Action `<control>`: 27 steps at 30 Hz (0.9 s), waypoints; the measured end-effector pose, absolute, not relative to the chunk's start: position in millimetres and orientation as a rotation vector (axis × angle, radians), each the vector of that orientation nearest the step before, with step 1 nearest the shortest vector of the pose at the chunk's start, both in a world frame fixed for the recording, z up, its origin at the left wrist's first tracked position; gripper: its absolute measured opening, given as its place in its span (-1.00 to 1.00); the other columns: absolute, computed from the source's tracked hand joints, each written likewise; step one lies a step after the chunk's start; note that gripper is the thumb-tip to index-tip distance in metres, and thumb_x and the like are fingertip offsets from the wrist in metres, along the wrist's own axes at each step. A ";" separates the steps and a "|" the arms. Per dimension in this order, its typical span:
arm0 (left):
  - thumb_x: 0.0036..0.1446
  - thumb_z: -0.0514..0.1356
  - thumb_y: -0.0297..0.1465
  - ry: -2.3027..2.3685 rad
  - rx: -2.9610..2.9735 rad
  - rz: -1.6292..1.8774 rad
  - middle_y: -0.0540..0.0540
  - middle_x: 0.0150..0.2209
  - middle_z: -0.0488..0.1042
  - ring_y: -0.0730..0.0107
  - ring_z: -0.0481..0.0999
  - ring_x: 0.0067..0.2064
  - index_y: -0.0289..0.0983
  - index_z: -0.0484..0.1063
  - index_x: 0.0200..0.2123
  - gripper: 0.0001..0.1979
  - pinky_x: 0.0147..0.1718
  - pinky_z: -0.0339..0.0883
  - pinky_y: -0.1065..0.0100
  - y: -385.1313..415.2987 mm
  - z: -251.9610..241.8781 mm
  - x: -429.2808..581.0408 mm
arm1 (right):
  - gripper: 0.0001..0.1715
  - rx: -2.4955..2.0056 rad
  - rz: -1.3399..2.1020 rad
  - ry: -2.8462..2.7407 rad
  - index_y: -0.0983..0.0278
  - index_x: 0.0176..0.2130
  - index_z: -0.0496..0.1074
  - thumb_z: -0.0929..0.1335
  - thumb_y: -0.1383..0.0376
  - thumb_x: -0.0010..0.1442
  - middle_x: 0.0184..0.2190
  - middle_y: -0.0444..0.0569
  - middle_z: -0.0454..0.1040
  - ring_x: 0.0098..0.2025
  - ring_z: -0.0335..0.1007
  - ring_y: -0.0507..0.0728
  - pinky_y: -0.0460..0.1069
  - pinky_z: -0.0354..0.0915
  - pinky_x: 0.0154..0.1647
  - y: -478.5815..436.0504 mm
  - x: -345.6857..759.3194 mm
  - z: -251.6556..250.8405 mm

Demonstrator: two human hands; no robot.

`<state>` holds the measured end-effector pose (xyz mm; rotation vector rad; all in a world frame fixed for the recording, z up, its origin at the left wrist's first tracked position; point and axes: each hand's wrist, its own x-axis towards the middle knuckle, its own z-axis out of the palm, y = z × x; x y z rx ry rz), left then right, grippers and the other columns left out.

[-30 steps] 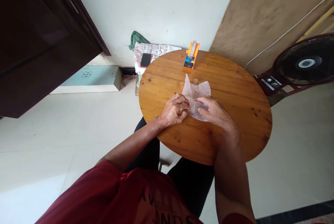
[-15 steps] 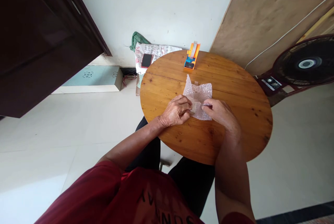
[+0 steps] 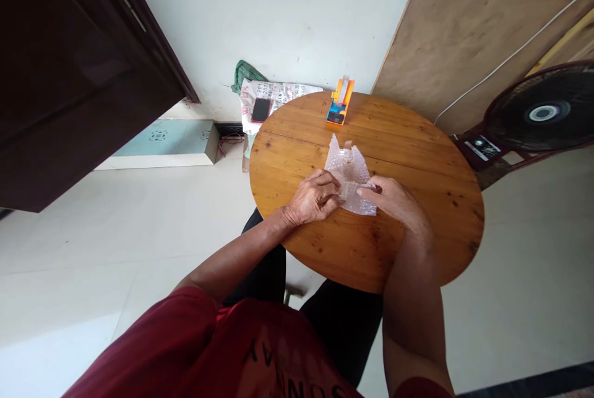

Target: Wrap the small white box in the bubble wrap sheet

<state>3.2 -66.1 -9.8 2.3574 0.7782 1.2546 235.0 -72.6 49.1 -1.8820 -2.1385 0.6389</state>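
Observation:
A piece of clear, pinkish bubble wrap (image 3: 350, 166) lies crumpled on the round wooden table (image 3: 417, 144), with its far corners sticking up. My left hand (image 3: 318, 195) is closed on its left side, fingers curled and knuckles up. On the opposite side, my right hand (image 3: 392, 197) pinches a folded edge of the same sheet between thumb and fingers. Something pale shows between the two hands, but I cannot tell whether it is a thing inside or only folded wrap. Beyond the sheet stands an orange and blue tape dispenser (image 3: 341, 101).
A dark phone (image 3: 260, 110) rests on a printed white bag (image 3: 283, 93) left of the table. A black fan (image 3: 542, 113) stands at the right. At the left are a pale blue box (image 3: 162, 141) and a dark door (image 3: 69, 70).
The right side of the bubble wrap has been folded inward, and its far right corner has moved left. My right hand has shifted slightly; my left hand stays in place.

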 end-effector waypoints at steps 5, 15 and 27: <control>0.12 0.16 -0.42 0.781 2.357 1.249 -0.16 -0.20 0.58 0.23 0.47 -0.11 -0.25 0.50 -0.34 -0.89 -0.05 0.39 0.15 -66.6 -9.3 3.2 | -0.64 -1.792 0.717 -2.197 0.21 -0.54 0.27 0.34 0.05 0.13 -0.61 -0.21 0.25 -0.52 0.14 0.04 -0.03 -0.01 -0.48 -68.3 230.5 43.5; 0.08 0.18 -0.43 0.817 2.362 1.194 -0.15 -0.18 0.57 0.22 0.46 -0.08 -0.23 0.50 -0.34 -0.90 -0.02 0.38 0.14 -65.0 -12.9 3.9 | -0.67 -1.722 0.633 -2.019 0.20 -0.57 0.22 0.34 0.12 0.09 -0.64 -0.21 0.17 -0.54 0.07 0.03 -0.03 -0.03 -0.50 -68.7 215.6 45.6; 0.07 0.19 -0.48 0.796 2.356 1.210 -0.15 -0.18 0.58 0.23 0.46 -0.11 -0.24 0.50 -0.34 -0.90 -0.04 0.38 0.17 -64.4 -11.3 4.5 | -0.90 -1.675 0.456 -1.890 0.21 -0.40 0.40 0.31 0.24 0.06 -0.53 -0.13 0.42 -0.50 0.24 0.07 -0.03 0.12 -0.42 -69.4 194.2 36.5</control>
